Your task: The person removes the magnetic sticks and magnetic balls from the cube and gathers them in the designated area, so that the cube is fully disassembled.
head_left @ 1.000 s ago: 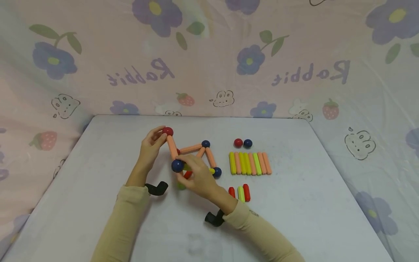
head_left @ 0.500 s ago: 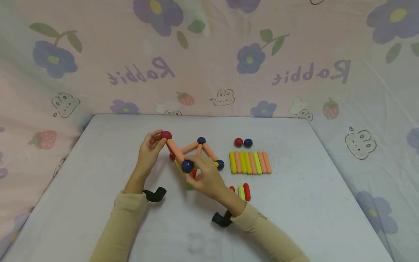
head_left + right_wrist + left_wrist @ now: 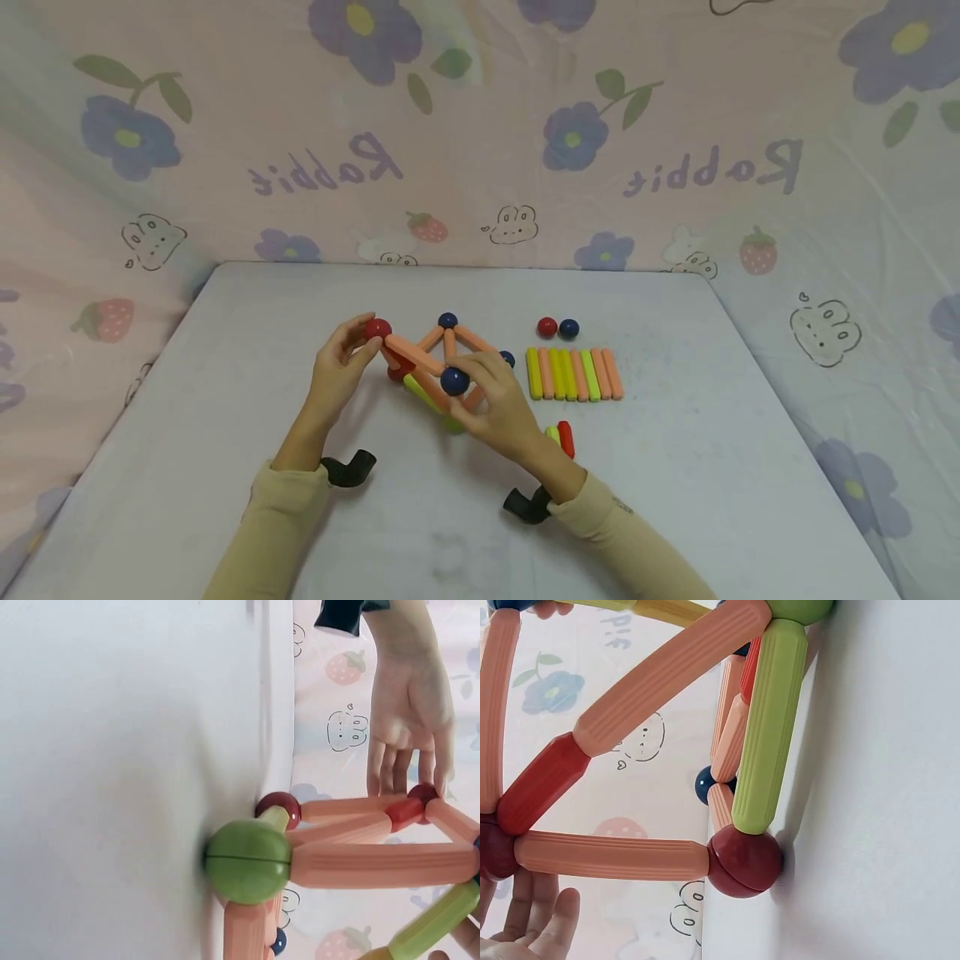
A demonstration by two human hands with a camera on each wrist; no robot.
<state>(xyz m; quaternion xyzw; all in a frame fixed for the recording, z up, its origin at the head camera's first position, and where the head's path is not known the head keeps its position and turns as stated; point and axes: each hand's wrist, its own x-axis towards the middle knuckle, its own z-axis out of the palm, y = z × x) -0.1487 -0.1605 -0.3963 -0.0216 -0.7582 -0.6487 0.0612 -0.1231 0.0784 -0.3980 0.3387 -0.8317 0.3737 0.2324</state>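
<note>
A frame of magnetic rods and balls stands on the table, held at its two upper corners. At its upper left in the head view, my left hand (image 3: 337, 367) pinches a red ball (image 3: 378, 330) between thumb and fingers. My right hand (image 3: 497, 408) grips around the front blue ball (image 3: 454, 381). Between these balls runs a peach rod (image 3: 414, 354). Low in the frame, the right wrist view has a green ball (image 3: 247, 859) at the tabletop. A light green rod (image 3: 772, 727) leads to a lower red ball (image 3: 745, 860) in the left wrist view.
To the right lies a row of several peach, yellow and green rods (image 3: 573, 374). Behind it sit a loose red ball (image 3: 547, 327) and a blue ball (image 3: 569, 329). A short red rod (image 3: 566, 439) lies near my right wrist, partly covering other short rods.
The frame has turned counterclockwise as seen from above. My right hand moved right with the front blue ball, while my left hand drew the red ball slightly nearer.
</note>
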